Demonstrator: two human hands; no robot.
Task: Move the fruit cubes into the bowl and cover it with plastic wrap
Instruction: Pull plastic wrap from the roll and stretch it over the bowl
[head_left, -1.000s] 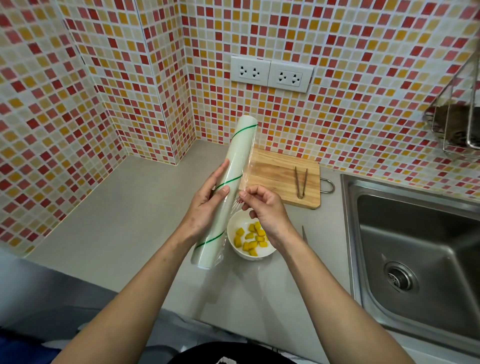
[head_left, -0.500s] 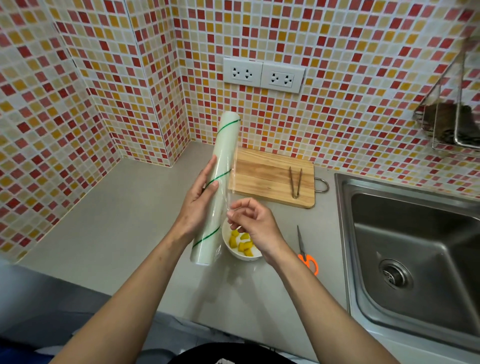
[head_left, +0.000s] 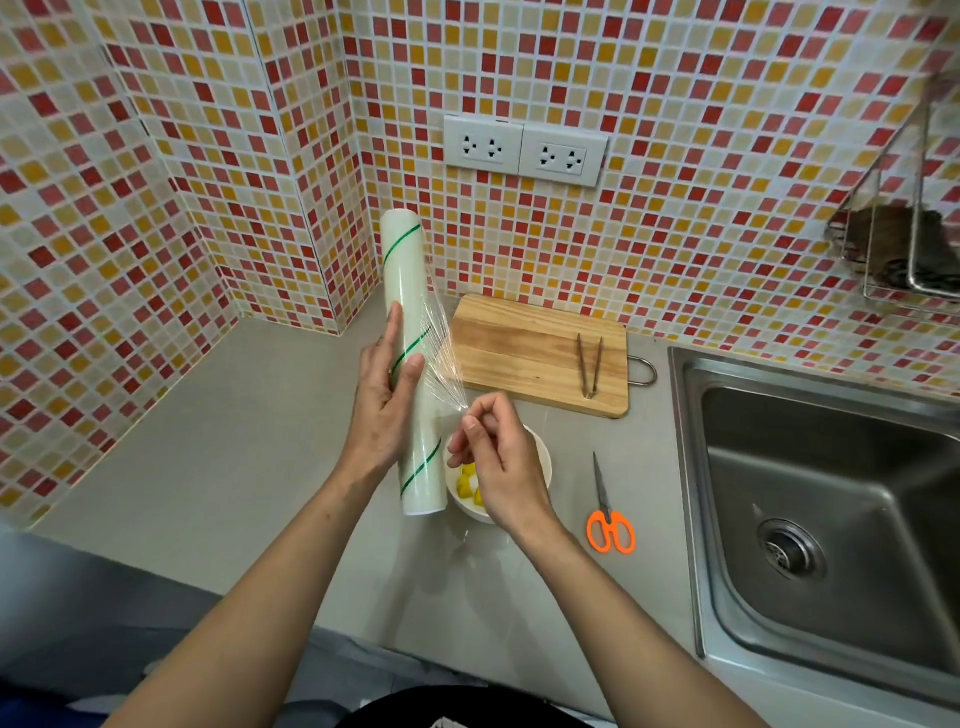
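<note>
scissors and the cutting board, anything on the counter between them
Nothing: in the head view, bare grey counter separates the orange-handled scissors from the near edge of the cutting board.

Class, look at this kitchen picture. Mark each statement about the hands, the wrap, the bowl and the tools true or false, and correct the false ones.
1. The left hand holds the wrap roll. True.
2. The right hand holds the scissors. False: it pinches the film; the scissors lie on the counter.
3. Fruit cubes are in the bowl. True.
4. The tongs lie in the sink. False: they lie on the cutting board.
5. The bowl is already covered. False: the film has not reached it.
</note>
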